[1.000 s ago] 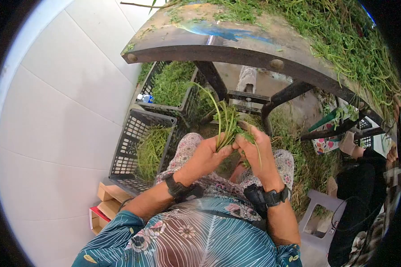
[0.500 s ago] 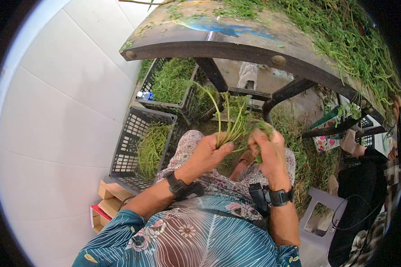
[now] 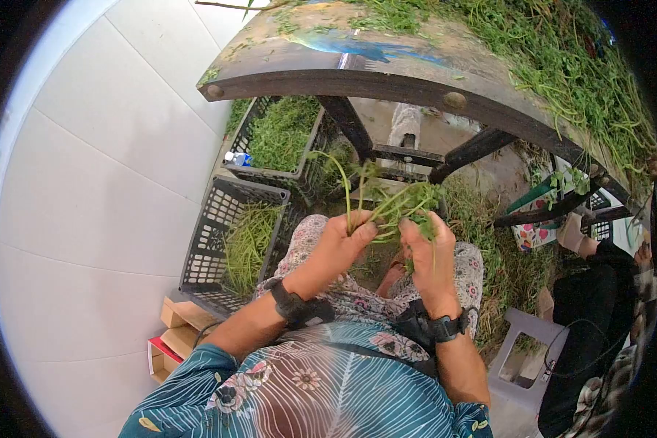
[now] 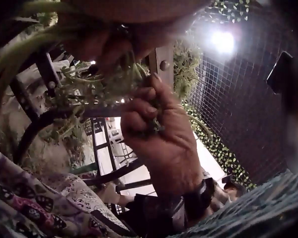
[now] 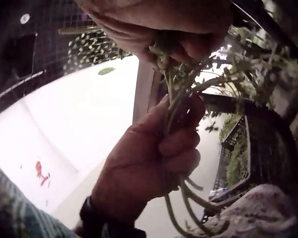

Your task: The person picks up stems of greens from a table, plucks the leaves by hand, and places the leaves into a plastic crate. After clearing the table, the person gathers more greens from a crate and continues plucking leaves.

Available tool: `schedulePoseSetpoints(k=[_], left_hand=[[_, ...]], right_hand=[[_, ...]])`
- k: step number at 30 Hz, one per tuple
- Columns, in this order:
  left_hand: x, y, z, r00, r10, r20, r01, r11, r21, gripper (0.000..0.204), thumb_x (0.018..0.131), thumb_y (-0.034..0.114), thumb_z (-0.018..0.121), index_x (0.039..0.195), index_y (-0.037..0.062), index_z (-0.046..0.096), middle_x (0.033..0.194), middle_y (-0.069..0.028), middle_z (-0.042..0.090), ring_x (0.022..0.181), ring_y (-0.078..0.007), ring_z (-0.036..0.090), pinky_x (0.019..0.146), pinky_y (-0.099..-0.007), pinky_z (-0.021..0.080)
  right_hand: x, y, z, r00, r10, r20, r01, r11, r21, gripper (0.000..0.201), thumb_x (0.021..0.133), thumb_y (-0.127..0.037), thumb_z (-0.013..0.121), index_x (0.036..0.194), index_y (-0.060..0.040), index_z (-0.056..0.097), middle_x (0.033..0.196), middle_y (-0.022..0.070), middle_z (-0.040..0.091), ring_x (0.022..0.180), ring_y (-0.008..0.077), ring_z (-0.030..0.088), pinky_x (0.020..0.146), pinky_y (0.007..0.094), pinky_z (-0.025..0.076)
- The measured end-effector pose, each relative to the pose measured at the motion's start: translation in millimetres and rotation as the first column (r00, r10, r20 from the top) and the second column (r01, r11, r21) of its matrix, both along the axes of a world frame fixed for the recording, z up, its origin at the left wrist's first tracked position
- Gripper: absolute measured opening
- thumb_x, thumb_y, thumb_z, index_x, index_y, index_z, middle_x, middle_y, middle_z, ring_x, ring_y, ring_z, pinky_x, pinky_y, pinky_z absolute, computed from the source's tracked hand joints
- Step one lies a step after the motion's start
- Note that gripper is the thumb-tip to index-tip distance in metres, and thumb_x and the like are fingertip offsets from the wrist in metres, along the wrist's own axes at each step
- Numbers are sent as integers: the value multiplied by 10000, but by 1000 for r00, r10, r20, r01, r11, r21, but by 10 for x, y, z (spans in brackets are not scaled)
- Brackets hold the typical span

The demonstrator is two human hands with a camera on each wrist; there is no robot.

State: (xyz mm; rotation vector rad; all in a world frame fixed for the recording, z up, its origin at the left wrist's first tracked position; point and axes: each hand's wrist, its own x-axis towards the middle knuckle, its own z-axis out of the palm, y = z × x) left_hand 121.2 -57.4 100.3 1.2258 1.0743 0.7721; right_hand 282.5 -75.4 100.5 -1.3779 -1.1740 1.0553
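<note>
Just above the lap, my left hand (image 3: 339,244) grips a small bunch of leafy green stems (image 3: 398,204). Bare stem ends hang below that fist in the right wrist view, while leafy tops lean toward the other hand. My right hand (image 3: 432,255) sits close beside it, thumb and fingers pinching the leafy part of the bunch. Its fingers (image 4: 139,114) are curled in the left wrist view, with a bit of green tucked in the palm. One long stem (image 3: 343,182) rises from the left hand and bends over at its tip.
A black crate (image 3: 204,241) of cut stems stands at the left, with another crate (image 3: 299,175) of leafy greens behind it. Ahead is a table (image 3: 328,84) heaped with greens (image 3: 562,80). Loose greens cover the floor by a grey plastic stool (image 3: 518,365); another person's leg (image 3: 584,314) is beside it.
My right hand pulled off to the right, then came back in toward the left hand. The leafy tops now lean right, and the long stem tips further left. My left hand stayed nearly in place.
</note>
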Motion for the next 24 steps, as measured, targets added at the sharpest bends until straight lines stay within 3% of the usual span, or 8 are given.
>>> schedulePoseSetpoints(k=[2,5,9,12,15,18,22,24], left_hand=[[-26,16,-86,1000,18,25,-19,1000,22,192,889,214,502,957,41,548,649,79,448,542,-4,372,478,-173,298],[-27,26,-121,999,34,36,-36,998,54,170,884,197,499,940,44,550,630,76,441,538,-6,369,476,-175,301],[-6,5,-4,992,38,-119,-24,993,120,134,876,169,494,920,55,548,614,74,432,532,-7,361,479,-173,300],[-15,12,-54,998,54,-24,-54,998,28,106,874,161,498,898,64,534,617,71,435,523,-11,361,470,-177,297],[-63,42,-235,990,104,96,-100,994,-47,101,873,172,509,867,72,525,610,70,430,513,-14,365,457,-178,289],[-52,47,-229,990,120,73,-118,993,-31,103,878,182,512,861,81,519,607,71,418,495,-16,354,442,-177,278],[-73,43,-215,992,106,70,-108,994,21,103,883,189,512,870,87,517,615,77,408,488,-12,339,439,-175,269],[-50,43,-234,977,147,155,-143,989,-32,96,884,185,511,876,90,516,618,80,406,489,-12,336,440,-177,267]], right_hand=[[-64,13,-123,958,-88,272,30,977,209,201,804,-137,585,934,15,570,741,37,585,619,104,500,570,246,424],[-115,-20,-7,941,-34,337,-69,955,288,199,791,-115,596,931,24,571,790,56,613,668,108,525,620,258,445],[41,77,27,998,8,-60,-15,993,-120,209,771,-84,607,944,29,570,813,49,610,717,87,515,643,262,448],[43,34,-28,999,31,-15,-32,997,-73,207,773,-105,612,942,9,577,810,91,624,716,139,564,650,282,453],[-58,-38,-35,958,92,273,-139,977,159,209,764,-112,623,943,-12,582,818,156,623,742,232,608,665,311,457],[-98,-32,32,952,71,296,-134,971,197,212,753,-113,632,939,-24,584,829,198,607,776,303,613,677,332,459],[54,67,-132,988,86,129,-80,995,-58,198,760,-106,614,931,-13,575,813,185,611,736,284,602,680,323,456],[45,33,-189,961,134,240,-148,988,41,178,765,-92,596,920,-9,567,788,176,602,718,257,586,679,317,451]])
